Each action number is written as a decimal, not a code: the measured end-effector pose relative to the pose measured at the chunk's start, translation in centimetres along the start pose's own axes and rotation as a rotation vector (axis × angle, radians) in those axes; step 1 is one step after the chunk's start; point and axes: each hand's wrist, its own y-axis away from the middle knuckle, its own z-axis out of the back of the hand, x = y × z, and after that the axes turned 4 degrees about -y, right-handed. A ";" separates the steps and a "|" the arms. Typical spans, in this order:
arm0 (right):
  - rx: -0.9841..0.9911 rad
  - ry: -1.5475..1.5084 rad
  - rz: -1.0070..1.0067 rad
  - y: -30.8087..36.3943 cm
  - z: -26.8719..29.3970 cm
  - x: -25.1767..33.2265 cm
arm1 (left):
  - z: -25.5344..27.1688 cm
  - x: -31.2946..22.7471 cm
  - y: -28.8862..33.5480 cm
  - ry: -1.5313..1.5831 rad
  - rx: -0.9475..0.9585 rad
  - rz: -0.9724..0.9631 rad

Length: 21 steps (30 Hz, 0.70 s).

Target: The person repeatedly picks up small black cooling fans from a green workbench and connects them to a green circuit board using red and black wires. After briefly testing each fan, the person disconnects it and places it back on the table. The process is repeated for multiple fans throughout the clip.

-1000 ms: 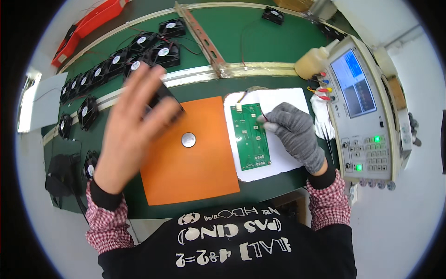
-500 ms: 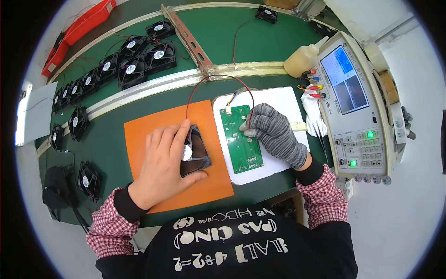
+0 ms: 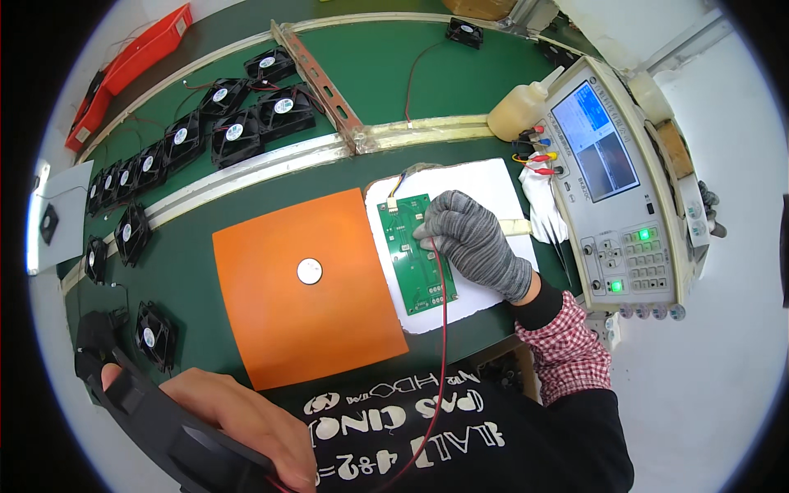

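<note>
Raised close to the view at the lower left, my bare left hand (image 3: 246, 415) grips a black cooling fan (image 3: 177, 440), seen edge-on and cut off by the picture's rim. A red wire (image 3: 445, 329) runs from the fan's side across the front of my shirt to my right hand. In its grey striped glove, my right hand (image 3: 477, 246) pinches the wire's end over a green circuit board (image 3: 408, 267); the fingertips hide that end. The board lies on a white pad (image 3: 493, 181). On the orange mat (image 3: 271, 337) sits a silver round disc (image 3: 309, 271).
Several black fans (image 3: 182, 138) stand at the far left behind a metal rail. A tester with a lit screen (image 3: 596, 140) is at the right, beside a yellowish squeeze bottle (image 3: 518, 111), clip leads (image 3: 546, 156) and tweezers (image 3: 559, 246). A red bin (image 3: 148, 51) is at the far left.
My left hand has lifted the fan off the orange mat and brought it down-left, close to the view. The silver disc now shows on the mat. My right hand stays by the board.
</note>
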 end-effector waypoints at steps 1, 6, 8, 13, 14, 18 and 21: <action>-0.011 0.012 -0.009 0.1 0.2 -0.1 | 0.3 0.1 -0.4 -0.103 -0.057 -0.029; -0.031 0.077 -0.021 0.7 0.6 0.0 | 1.9 0.7 0.0 -1.637 -0.724 -0.103; -0.014 0.122 0.007 0.5 0.5 0.1 | 2.8 2.0 -0.2 -2.018 -0.870 -0.495; -0.064 0.065 0.025 0.6 0.3 0.4 | 8.0 -2.3 -10.8 -2.317 -0.219 -0.962; -0.119 0.016 0.012 0.8 0.4 0.5 | 10.7 -2.7 -13.4 -2.239 -0.315 -1.027; -0.214 -0.102 0.000 0.2 0.8 1.6 | 19.5 -4.5 -15.0 -2.687 -0.614 -0.460; -0.265 -0.006 0.004 0.6 1.3 2.1 | 20.9 -4.1 -13.9 -2.607 -0.504 -0.397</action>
